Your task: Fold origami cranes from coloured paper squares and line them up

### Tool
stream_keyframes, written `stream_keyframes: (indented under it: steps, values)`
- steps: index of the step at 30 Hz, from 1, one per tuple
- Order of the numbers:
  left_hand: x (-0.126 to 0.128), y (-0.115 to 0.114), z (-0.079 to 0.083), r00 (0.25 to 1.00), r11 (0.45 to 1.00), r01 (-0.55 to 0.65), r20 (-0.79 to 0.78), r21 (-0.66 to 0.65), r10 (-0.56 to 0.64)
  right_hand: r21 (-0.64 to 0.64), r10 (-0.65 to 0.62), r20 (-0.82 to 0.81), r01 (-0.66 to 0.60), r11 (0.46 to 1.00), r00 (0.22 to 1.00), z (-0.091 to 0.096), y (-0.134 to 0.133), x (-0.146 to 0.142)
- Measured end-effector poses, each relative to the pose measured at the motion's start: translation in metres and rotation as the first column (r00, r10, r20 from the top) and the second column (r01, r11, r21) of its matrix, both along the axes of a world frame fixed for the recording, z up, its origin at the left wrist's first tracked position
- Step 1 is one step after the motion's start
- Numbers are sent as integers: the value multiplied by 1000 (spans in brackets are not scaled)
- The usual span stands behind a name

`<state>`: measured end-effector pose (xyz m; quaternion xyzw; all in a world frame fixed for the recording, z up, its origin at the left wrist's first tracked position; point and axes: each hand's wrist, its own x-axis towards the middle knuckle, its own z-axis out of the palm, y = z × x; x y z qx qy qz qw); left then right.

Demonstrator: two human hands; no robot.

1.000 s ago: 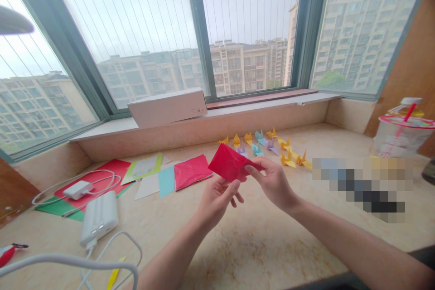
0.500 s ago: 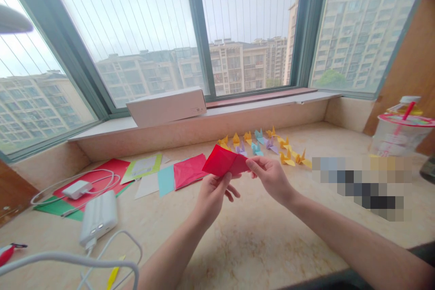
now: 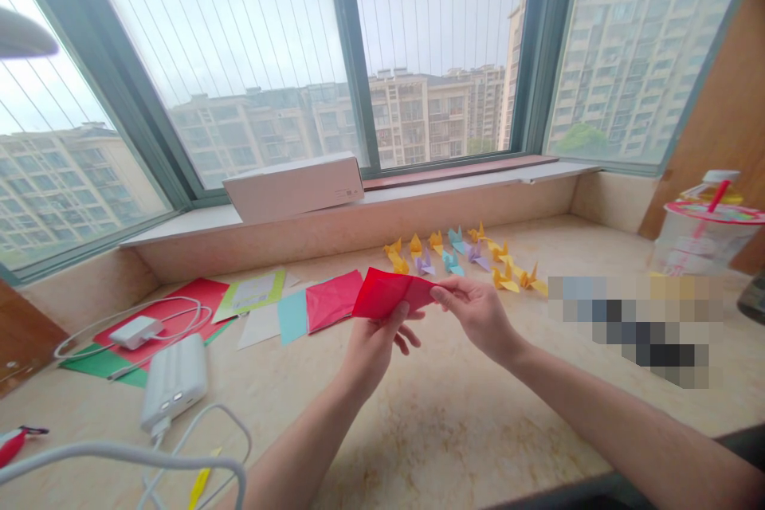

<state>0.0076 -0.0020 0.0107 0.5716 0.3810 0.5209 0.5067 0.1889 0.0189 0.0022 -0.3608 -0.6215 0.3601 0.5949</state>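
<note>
Red paper (image 3: 388,292), a raised diamond one second earlier, has tipped over on the left of the right hand and now shows a flatter, four-sided face with its upper corner lower; both hands have stayed almost in place. Left hand (image 3: 367,351): thumb laid over the paper's near edge and closed on it (any finger behind is hidden by the sheet), other fingers loosely curled below. Right hand (image 3: 478,311): thumb and forefinger pinched narrow on the paper's right-hand end. The paper is thus held between the two hands, above the tabletop (image 3: 448,414). Judged from this change, the piece is being turned within the grip, and its folding seems still in hand. Beyond the right hand stand yellow, blue and purple folded birds (image 3: 453,263); left of the left hand lie pinkish-red sheets (image 3: 335,303), apart from its fingers.
</note>
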Motion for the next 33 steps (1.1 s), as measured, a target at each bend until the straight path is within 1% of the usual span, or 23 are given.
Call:
stream_keyframes:
  steps: [2,5,9,14,18,20,24,29,31,33]
  values:
    - [0,1,-1,1000,1000,3,-5,2,-3,14,1,21,-1,1000,1000,1,-2,0]
    - [1,1,-3,999,999,37,-29,-14,-37,23,45,28,-45,999,999,3,-4,-1]
    - [2,0,-6,995,997,82,-52,-14,-83,-7,70,-12,-70,998,998,2,-5,-2]
    - [2,0,-4,992,996,90,-84,10,-89,-35,70,-44,-71,997,997,3,-5,-2]
    - [2,0,-5,988,994,103,-121,38,-98,-67,162,-109,-170,983,981,5,-7,-3]
    - [2,0,-7,985,992,117,-134,44,-110,-86,187,-149,-201,976,971,5,-6,-3]
    - [4,-2,-9,984,991,128,-130,31,-123,-91,165,-178,-183,979,970,2,-5,-4]
    - [5,-4,-9,983,988,150,-104,-33,-153,-80,140,-189,-157,984,972,2,-6,-4]
    - [4,-3,-7,985,989,143,-90,-38,-146,-75,133,-192,-150,986,972,4,-7,-3]
    - [3,-2,-4,991,994,111,-69,-24,-112,-64,124,-174,-137,988,977,7,-6,-3]
